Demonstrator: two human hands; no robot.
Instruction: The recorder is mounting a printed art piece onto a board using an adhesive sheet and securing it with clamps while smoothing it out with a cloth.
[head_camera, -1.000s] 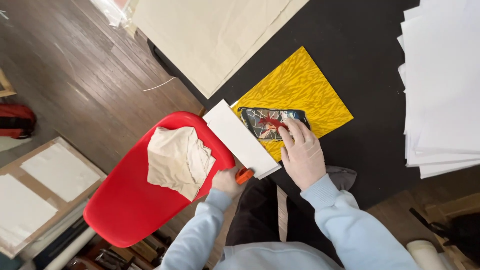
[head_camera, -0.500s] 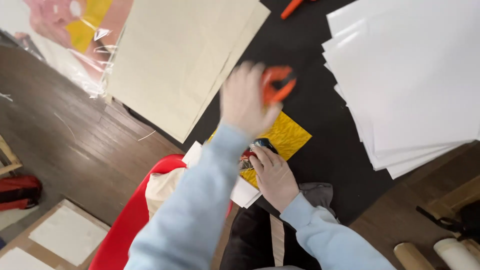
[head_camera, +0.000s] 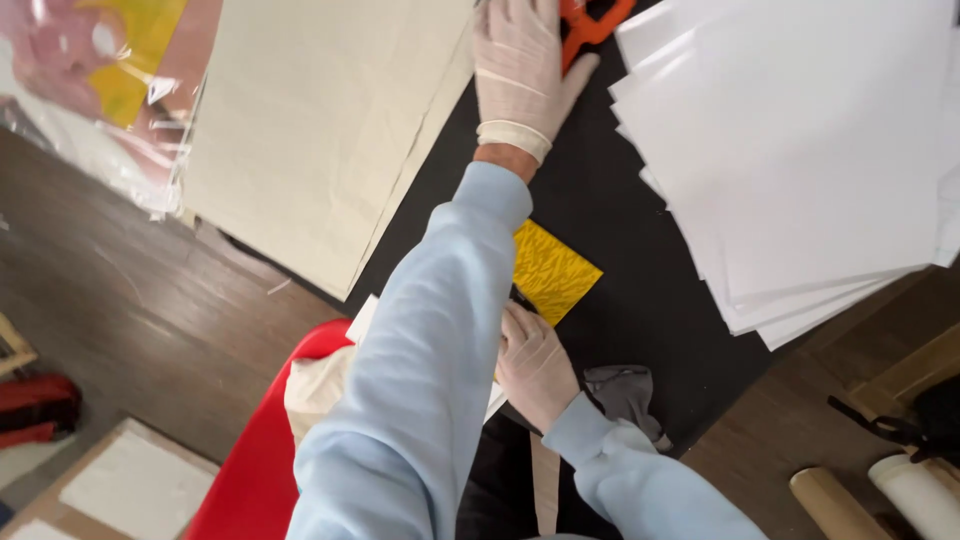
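My left hand (head_camera: 520, 70), in a pale glove, stretches far across the black table (head_camera: 640, 290) and lies on the orange scissors (head_camera: 592, 22) at the top edge; its fingertips are cut off by the frame. My right hand (head_camera: 535, 365), also gloved, rests near the table's front edge. It presses on a small dark patterned card (head_camera: 521, 298) that is almost hidden by my left sleeve. Under the card lies a yellow textured sheet (head_camera: 555, 270). A white strip of board (head_camera: 362, 318) pokes out left of my sleeve.
A fanned stack of white sheets (head_camera: 800, 150) fills the right side and a large beige board (head_camera: 330, 130) the left. A clear bag of pink and yellow sheets (head_camera: 90, 80) lies far left. Below are a red chair (head_camera: 250, 470) with beige cloth (head_camera: 315, 385), a grey rag (head_camera: 620, 390) and rolls (head_camera: 830, 505).
My left hand rose from beside the red chair with the orange scissors and reached to the far side of the table. My right hand stayed on the card. The view tilted upward.
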